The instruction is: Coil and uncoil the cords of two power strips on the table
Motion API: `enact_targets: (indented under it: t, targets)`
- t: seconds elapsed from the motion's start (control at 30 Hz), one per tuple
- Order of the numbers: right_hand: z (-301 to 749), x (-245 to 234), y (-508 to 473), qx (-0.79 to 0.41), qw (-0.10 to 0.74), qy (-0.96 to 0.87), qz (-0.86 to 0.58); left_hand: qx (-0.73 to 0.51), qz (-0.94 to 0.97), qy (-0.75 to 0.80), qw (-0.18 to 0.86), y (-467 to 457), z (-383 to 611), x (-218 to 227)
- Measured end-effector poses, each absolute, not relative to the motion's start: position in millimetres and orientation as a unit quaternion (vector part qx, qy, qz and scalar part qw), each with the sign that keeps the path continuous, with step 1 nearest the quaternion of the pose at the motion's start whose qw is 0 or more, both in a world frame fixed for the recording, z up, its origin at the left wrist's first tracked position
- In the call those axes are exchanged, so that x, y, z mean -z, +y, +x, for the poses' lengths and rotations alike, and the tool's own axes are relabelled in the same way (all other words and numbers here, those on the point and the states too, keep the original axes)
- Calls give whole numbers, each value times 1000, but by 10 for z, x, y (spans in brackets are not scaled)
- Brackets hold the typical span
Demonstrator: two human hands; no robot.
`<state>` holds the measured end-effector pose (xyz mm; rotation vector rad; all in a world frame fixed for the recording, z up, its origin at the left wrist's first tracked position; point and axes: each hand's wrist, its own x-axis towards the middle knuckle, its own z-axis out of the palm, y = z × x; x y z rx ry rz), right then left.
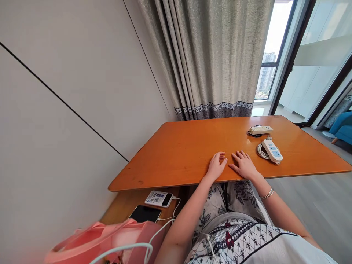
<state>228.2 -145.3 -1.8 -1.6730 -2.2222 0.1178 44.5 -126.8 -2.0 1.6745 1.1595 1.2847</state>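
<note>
My left hand [217, 165] rests on its side near the front edge of the orange-brown wooden table [170, 154], fingers loosely curved and apart, holding nothing. Beside it my right hand [243, 165] lies palm down on the wood with its fingers spread. A white power strip [272, 151] with blue socket panels and a coiled white cord lies just right of my right hand, not touched. Behind that is a cream power strip [260, 129] with a dark cord bundled at its left end.
Below the table's left front edge, a white power bank [158, 198] and a black-screened phone [145, 213] lie on a lower wooden surface, joined to white cables. A pink bag [110, 238] stands at lower left. A grey curtain [220, 58] hangs behind the table, with a wall to the left.
</note>
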Motion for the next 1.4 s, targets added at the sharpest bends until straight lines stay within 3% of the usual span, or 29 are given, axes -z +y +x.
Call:
enact_targets:
  t: [0.17,0.27,0.67,0.93,1.4]
  targets:
    - [2290,36,-1442,-43,141,-786,-600,-338,735,574,128,-1300,252,-11]
    - [2288,13,-1460,-46,142,-785,-601,-237,744,620,78,-1317,232,-5]
    - [2279,-29,-1488,-39,140,-787,-599,-203,758,615,75,-1329,219,-4]
    - [2268,-90,-1523,-39,123,-788,-602,-103,769,631,25,-1399,236,-135]
    - [2272,-85,-1532,-39,133,-789,-599,-100,771,628,33,-1406,238,-160]
